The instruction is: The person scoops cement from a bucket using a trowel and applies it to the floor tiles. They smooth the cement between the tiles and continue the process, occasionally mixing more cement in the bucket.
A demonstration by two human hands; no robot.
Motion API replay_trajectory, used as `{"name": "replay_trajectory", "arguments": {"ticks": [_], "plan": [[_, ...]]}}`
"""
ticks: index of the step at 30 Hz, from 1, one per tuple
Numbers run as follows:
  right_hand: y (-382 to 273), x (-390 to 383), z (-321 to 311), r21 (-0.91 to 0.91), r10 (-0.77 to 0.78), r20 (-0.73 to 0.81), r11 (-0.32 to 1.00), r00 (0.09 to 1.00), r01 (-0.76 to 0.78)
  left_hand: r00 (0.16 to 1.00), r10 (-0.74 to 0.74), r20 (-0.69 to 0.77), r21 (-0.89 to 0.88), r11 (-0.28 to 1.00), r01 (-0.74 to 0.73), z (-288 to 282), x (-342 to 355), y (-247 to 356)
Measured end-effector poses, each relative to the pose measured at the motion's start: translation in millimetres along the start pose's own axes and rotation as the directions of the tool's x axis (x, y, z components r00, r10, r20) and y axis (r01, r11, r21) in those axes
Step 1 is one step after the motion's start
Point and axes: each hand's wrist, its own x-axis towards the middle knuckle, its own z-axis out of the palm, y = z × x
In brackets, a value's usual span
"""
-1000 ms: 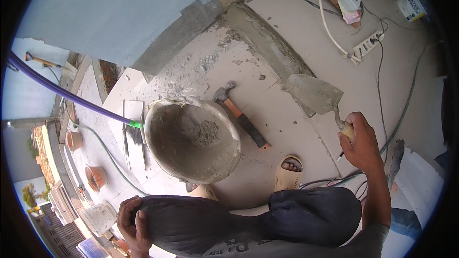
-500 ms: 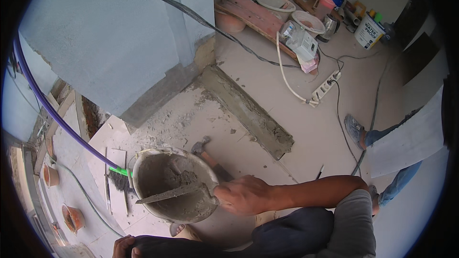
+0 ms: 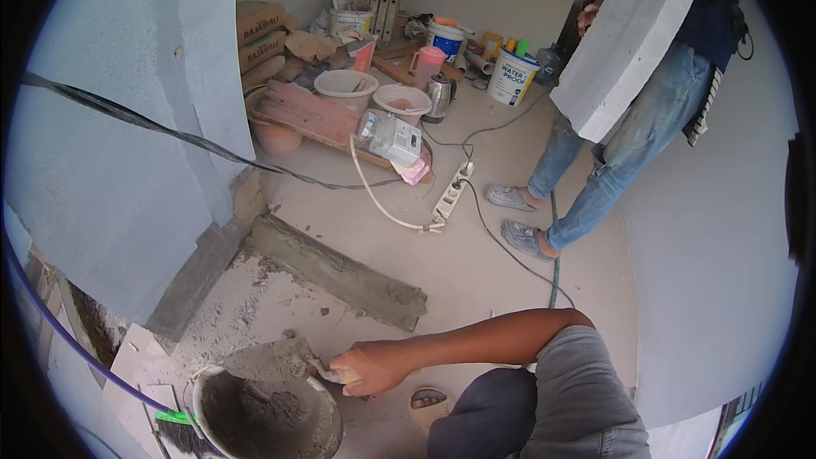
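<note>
My right hand (image 3: 367, 367) is closed around the handle of a mortar-coated trowel (image 3: 270, 359). Its broad blade lies over the far rim of a round bucket (image 3: 333, 427). Wet grey mortar (image 3: 276, 412) sits inside the bucket. Beyond it, a long bed of mortar (image 3: 340, 274) runs across the tiled floor from the wall corner. My left hand is out of view. At the right a co-worker (image 3: 654, 110) stands, holding a long pale grey block (image 3: 633, 38) upright, tilted.
A purple hose (image 3: 64, 336) and a green-edged brush (image 3: 177, 418) are left of the bucket. A black cable (image 3: 178, 132) crosses before the blue-grey wall. Farther back are a power strip (image 3: 450, 195), tubs (image 3: 344, 83), a kettle (image 3: 439, 98), a white pail (image 3: 512, 76) and stacked sacks (image 3: 259, 25).
My view has swung up and right, bringing the co-worker and block into sight. The trowel blade has turned from edge-on to broad side. My left hand has left the view.
</note>
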Motion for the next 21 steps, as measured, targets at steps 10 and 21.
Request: {"name": "replay_trajectory", "arguments": {"ticks": [10, 21], "plan": [[-52.8, -90.0, 1.5, 0.47, 0.16, 0.16, 0.855, 0.974, -0.218, 0.941, -0.143, 0.306, -0.011, 0.988, 0.153, -11.7, 22.4, 0.4], [-43.8, -69.2, 37.9, 0.595, 0.298, -0.021, 0.771, 0.954, -0.228, 0.863, -0.136, 0.486, -0.01, 0.987, 0.162, -7.3, 76.1, -17.8]]}}
